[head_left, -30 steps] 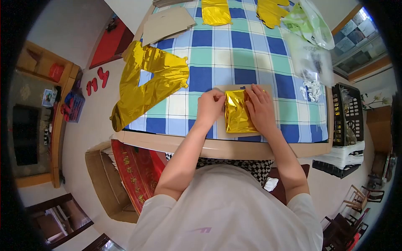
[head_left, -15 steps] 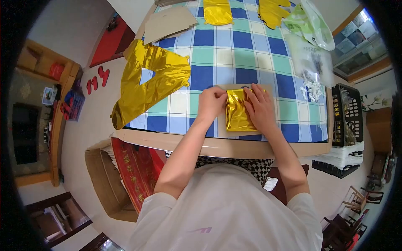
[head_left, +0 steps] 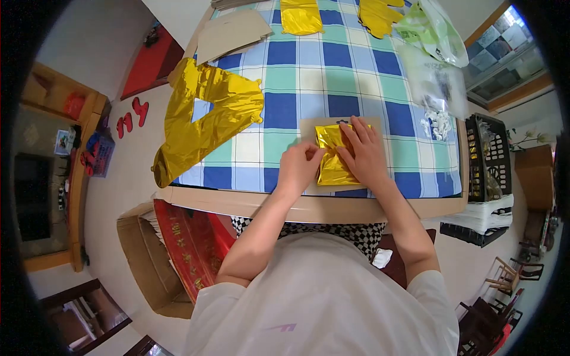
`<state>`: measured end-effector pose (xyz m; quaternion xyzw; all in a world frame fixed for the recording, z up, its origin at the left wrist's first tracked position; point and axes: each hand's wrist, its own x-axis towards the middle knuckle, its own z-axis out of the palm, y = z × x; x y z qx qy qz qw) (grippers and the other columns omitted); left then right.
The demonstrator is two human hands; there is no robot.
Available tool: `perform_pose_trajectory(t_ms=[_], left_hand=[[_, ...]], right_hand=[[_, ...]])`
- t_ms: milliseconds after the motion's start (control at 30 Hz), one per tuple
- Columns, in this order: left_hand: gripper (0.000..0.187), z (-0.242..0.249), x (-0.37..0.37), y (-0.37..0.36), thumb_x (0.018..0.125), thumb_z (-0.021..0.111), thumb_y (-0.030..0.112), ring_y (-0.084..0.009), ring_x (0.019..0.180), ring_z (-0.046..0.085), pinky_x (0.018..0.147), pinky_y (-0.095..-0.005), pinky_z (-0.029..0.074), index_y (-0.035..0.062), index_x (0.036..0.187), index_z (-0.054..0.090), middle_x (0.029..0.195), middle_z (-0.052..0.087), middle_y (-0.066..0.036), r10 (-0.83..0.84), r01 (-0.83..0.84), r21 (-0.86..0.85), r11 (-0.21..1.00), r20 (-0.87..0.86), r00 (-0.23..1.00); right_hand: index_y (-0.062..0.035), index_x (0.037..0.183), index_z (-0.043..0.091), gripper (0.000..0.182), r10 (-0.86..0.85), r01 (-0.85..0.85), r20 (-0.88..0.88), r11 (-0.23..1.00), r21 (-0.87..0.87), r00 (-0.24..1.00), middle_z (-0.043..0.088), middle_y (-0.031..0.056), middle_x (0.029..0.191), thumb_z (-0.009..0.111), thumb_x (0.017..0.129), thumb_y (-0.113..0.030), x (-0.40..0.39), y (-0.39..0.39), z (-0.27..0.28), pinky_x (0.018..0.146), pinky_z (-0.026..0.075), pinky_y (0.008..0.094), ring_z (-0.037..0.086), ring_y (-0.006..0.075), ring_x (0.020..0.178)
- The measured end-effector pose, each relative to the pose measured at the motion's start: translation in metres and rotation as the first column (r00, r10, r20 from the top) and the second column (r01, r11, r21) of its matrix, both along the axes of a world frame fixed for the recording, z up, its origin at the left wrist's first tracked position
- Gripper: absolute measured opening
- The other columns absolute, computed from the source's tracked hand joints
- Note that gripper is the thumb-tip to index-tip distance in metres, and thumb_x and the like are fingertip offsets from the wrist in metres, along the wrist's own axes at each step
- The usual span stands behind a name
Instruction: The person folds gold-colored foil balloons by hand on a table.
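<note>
A folded gold foil balloon (head_left: pixel 332 173) lies flat on a brown cardboard sheet (head_left: pixel 307 126) near the table's front edge. My left hand (head_left: pixel 297 168) pinches the foil's left edge between thumb and fingertips. Lying over the upper right of the same foil, my right hand (head_left: pixel 366 155) has its fingers stretched out and presses down. To the left an unfolded, A-shaped gold foil balloon (head_left: pixel 228 89) is spread out, its lower end over the table's corner.
More cardboard sheets (head_left: pixel 233 35) lie at the back left. Gold foil pieces (head_left: pixel 300 16) are at the far edge. Plastic bags (head_left: pixel 432 35) and small white pieces (head_left: pixel 438 126) sit on the right. A black crate (head_left: pixel 488 157) and a cardboard box (head_left: pixel 142 261) flank the table.
My left hand has slid down along the foil's left edge, toward me. My right hand remains on the foil. The whole view has shifted slightly.
</note>
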<state>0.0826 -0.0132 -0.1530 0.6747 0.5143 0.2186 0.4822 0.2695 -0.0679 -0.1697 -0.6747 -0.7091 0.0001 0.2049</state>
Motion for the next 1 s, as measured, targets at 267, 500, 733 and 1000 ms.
perform_pose_trajectory(t_ms=[267,500,733,1000], left_hand=[[0.021,-0.001,0.0,0.013,0.089,0.064,0.018,-0.011,0.056,0.054,0.055,-0.0278,0.044,-0.0025,0.085,0.068,0.063,0.063,-0.005,0.043,-0.043,-0.012,0.999,0.057,0.997],[0.021,-0.014,-0.001,0.019,0.088,0.064,0.017,-0.0101,0.056,0.052,0.053,-0.027,0.042,-0.003,0.088,0.071,0.062,0.062,-0.004,-0.062,0.071,-0.102,0.992,0.091,0.994],[0.019,-0.018,-0.002,0.016,0.084,0.068,0.015,-0.0117,0.059,0.058,0.056,-0.0277,0.046,-0.0037,0.087,0.07,0.066,0.066,-0.007,-0.011,0.013,-0.047,0.999,0.035,0.999],[0.021,-0.009,0.0,0.015,0.085,0.068,0.017,-0.0153,0.06,0.061,0.057,-0.0299,0.047,-0.0037,0.084,0.069,0.067,0.067,-0.011,0.042,-0.042,0.03,0.999,-0.016,0.999]], right_hand=[[-0.013,0.137,0.048,0.052,-0.003,0.003,-0.001,1.0,-0.003,1.0,0.04,0.0165,0.145,0.058,0.091,-0.036,0.0,0.0,-0.002,0.113,0.024,0.048,0.034,0.0321,0.137],[-0.0129,0.137,0.047,0.052,-0.011,0.011,0.014,0.999,-0.034,1.0,0.038,0.0157,0.146,0.056,0.092,-0.036,-0.001,0.0,-0.001,0.114,0.023,0.0478,0.033,0.0317,0.137],[-0.013,0.138,0.046,0.051,-0.012,0.013,0.023,0.999,-0.04,1.0,0.038,0.0155,0.146,0.055,0.093,-0.037,-0.001,0.0,0.0,0.114,0.023,0.048,0.033,0.0316,0.137],[-0.013,0.137,0.047,0.051,-0.019,0.02,0.043,0.999,-0.043,0.999,0.039,0.0158,0.146,0.054,0.094,-0.038,-0.002,0.0,0.001,0.114,0.023,0.0486,0.034,0.0321,0.137]])
